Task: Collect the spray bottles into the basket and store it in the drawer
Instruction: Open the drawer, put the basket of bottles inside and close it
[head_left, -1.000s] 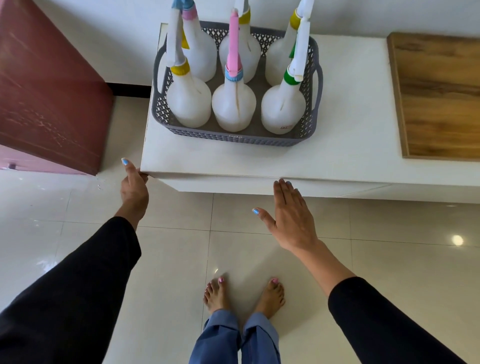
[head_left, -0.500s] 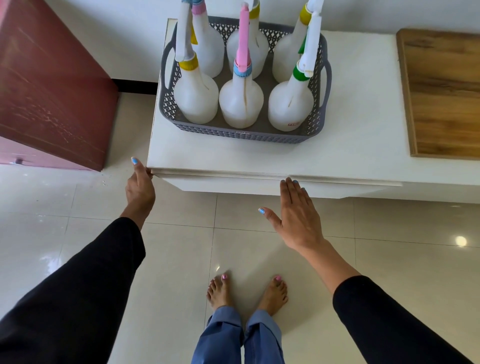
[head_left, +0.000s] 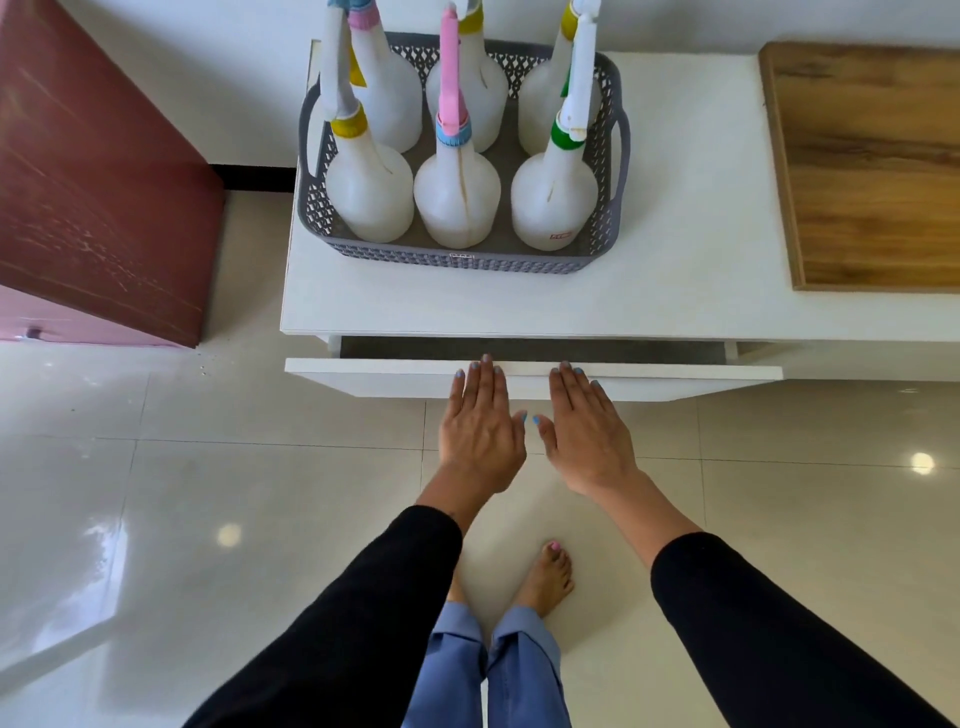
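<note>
A grey perforated basket (head_left: 457, 258) stands on the white cabinet top (head_left: 675, 260), holding several white spray bottles. Its front row has a yellow-collared bottle (head_left: 370, 200), a pink-triggered bottle (head_left: 457, 208) and a green-collared bottle (head_left: 553, 208). Below the top, the white drawer (head_left: 363, 373) is pulled out a little, showing a narrow dark gap (head_left: 649, 351). My left hand (head_left: 480, 431) and my right hand (head_left: 587, 431) lie side by side on the drawer front. Their fingertips rest over its top edge.
A wooden board (head_left: 872, 166) lies on the cabinet top at the right. A red-brown cabinet (head_left: 93, 182) stands to the left, close to the drawer's corner. My bare feet (head_left: 548, 577) are on the glossy tiled floor in front of the drawer.
My left hand left the cabinet's left corner and joined the right hand at the middle of the drawer front. The drawer has slid out a little.
</note>
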